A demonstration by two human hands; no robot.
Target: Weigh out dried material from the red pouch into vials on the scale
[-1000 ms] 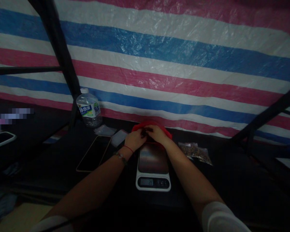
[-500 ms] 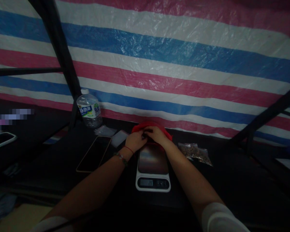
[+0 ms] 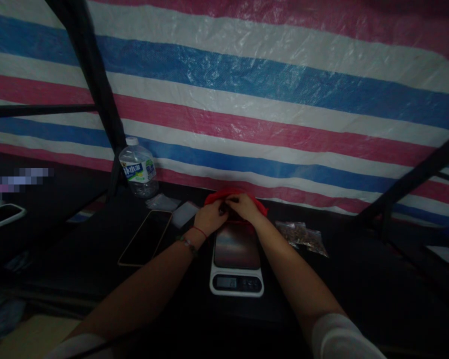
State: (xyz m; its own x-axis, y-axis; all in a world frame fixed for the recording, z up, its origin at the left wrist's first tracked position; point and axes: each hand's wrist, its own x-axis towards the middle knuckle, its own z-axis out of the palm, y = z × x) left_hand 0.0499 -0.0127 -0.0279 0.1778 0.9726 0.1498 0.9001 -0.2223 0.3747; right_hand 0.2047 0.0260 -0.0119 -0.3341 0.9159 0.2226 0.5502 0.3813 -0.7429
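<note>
Just beyond the kitchen scale [image 3: 237,249] lies a crumpled red bag or cloth [image 3: 261,205]. My left hand [image 3: 210,215] rests at its near left side with fingers curled inward. From the right, my right hand [image 3: 244,206] reaches over it, fingers bent and close to the left fingertips. Something small and dark shows between the fingertips, too dim to name. The white scale has a bare, shiny weighing plate and a lit display that seems to read 20; it sits between my forearms.
Left of the scale are a phone [image 3: 145,239], small clear plastic bags [image 3: 185,214] and a clear plastic bottle [image 3: 137,169]. To the right lie zip bags of brown bits [image 3: 303,237]. A striped tarp [image 3: 247,114] closes off the back, with dark frame bars [image 3: 93,75] before it.
My right hand's fingers have shifted slightly over the red thing. Everything else stays in place.
</note>
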